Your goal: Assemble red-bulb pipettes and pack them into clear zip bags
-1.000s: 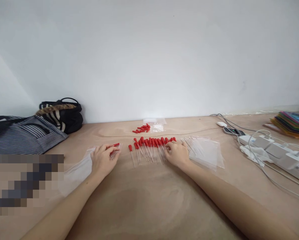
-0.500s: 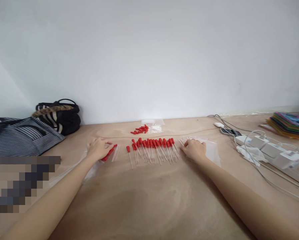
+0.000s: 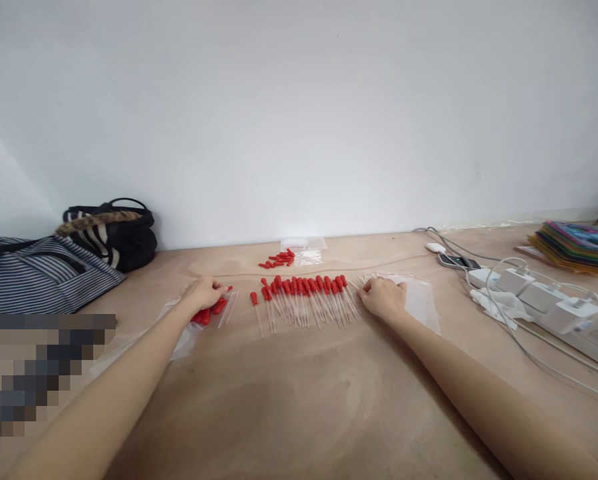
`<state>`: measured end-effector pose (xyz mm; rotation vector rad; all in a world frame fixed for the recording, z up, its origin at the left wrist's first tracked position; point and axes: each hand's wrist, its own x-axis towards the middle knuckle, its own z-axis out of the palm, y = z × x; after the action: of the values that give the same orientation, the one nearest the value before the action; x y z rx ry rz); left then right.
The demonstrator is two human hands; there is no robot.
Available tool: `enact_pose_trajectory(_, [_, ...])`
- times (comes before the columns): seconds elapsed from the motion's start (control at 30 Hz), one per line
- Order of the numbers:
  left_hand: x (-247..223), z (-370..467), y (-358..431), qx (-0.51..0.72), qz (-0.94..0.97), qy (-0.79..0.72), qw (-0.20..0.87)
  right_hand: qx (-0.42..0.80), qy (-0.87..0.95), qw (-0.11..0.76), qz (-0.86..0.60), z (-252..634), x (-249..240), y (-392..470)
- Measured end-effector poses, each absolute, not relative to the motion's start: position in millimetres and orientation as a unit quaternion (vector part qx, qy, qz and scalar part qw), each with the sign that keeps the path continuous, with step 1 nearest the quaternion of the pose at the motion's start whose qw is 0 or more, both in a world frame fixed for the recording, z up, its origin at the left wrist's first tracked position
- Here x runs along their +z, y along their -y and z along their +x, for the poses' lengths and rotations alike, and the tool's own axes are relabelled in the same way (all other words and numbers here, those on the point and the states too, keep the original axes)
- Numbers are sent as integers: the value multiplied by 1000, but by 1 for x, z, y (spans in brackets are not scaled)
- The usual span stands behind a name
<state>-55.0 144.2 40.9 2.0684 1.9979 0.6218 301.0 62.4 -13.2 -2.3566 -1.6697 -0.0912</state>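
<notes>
The left hand [image 3: 203, 295] is over red bulbs [image 3: 202, 317], the right hand [image 3: 385, 299] over tubes [image 3: 368, 277] (I cannot tell whether either grip is closed). Between them, droppers [image 3: 306, 288] lie on the worktop [image 3: 259, 400]; farther back, more bulbs [image 3: 279, 259] lie near the wall [image 3: 299, 133].

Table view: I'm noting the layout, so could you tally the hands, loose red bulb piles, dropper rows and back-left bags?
Hands: 2, left hand and right hand
Bulb piles: 2, back pile and near pile
Dropper rows: 1, red-topped row
Bags: 2, striped bag and black bag
Total: 7
</notes>
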Motion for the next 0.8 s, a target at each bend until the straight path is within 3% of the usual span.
enact_pose_trajectory(0.13, [44, -34, -119, 251, 714, -650, 69, -35, 573, 124, -809, 298, -16, -62])
enact_pose_trajectory(0.23, [32, -8, -80, 295, 764, -563, 114, -38, 568, 140, -810, 296, -15, -60])
enact_pose_trajectory(0.37, [8, 21, -34, 338, 789, -439, 267, -35, 593, 264, -760, 285, -15, -52])
enact_pose_trajectory(0.53, [-9, 32, -23, 376, 746, -423, 351, 57, 698, 381, -604, 260, -22, -29])
enact_pose_trajectory(0.8, [-9, 34, -26, 397, 683, -441, 427, 55, 785, 382, -485, 231, -16, -2])
